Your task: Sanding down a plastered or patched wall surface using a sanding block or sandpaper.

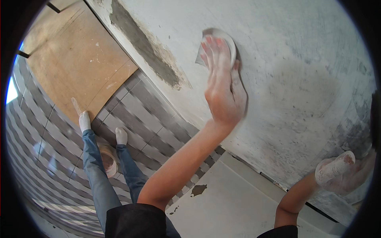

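Observation:
My left hand (224,92), white with dust, lies with its fingers spread against a pale plastered wall (297,38). Beneath those fingers is a thin grey-white sheet or pad (230,44) with one rounded edge, pressed to the wall. At the far right my right hand (354,178) is blurred and partly lost in the dark rim of the view. It seems to grip a dust-coated cylindrical thing (336,166), perhaps a tool handle. A long strip of bare grey cement (146,44) with a crumbled edge runs along the wall left of my left hand.
A brown board (80,56) with white smears covers part of the striped tile floor (143,104). A bucket (110,166) stands by legs in jeans (99,178) and white-socked feet. A white ledge-like surface (226,187) with chipped paint borders the wall below. Dark blotches mark the wall at right.

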### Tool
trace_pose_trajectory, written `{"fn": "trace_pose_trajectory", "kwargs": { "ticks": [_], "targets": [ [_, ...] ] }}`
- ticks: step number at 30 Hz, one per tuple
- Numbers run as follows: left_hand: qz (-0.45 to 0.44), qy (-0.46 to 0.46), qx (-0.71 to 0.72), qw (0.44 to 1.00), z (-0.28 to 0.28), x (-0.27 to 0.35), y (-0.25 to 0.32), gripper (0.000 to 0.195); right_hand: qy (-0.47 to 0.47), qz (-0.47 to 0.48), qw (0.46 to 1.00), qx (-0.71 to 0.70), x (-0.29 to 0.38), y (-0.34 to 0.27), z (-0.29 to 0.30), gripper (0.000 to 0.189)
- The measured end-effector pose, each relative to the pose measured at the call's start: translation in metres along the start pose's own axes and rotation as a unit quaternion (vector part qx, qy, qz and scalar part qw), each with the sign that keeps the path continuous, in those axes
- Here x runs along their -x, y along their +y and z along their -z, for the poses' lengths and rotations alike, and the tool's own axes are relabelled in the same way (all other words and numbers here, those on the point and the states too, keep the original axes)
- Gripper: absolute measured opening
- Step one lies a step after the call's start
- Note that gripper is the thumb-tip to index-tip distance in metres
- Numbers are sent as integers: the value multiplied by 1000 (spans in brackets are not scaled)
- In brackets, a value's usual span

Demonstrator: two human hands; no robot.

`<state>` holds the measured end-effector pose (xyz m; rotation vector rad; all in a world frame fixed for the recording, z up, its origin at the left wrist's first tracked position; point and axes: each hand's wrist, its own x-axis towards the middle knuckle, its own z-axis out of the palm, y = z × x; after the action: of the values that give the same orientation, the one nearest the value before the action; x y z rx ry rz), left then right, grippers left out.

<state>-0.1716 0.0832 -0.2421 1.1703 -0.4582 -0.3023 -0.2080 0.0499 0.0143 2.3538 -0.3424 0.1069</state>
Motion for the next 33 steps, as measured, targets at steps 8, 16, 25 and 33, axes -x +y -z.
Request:
{"fn": "trace_pose_trajectory", "kwargs": {
  "ticks": [8,16,25,33],
  "targets": [
    [-13,-87,13,996,19,-1,-9,45,-35,6,999,5,-8,-15,5,56],
    [256,-28,-77,963,22,-36,27,35,114,3,989,-94,18,-26,-21,37],
    [555,-150,140,806,48,-82,80,16,205,-676,474,-526,31,-232,-59,13],
    [611,-362,185,679,70,-137,59,26,306,-729,183,-585,-48,-246,-103,41]
  ]
}}
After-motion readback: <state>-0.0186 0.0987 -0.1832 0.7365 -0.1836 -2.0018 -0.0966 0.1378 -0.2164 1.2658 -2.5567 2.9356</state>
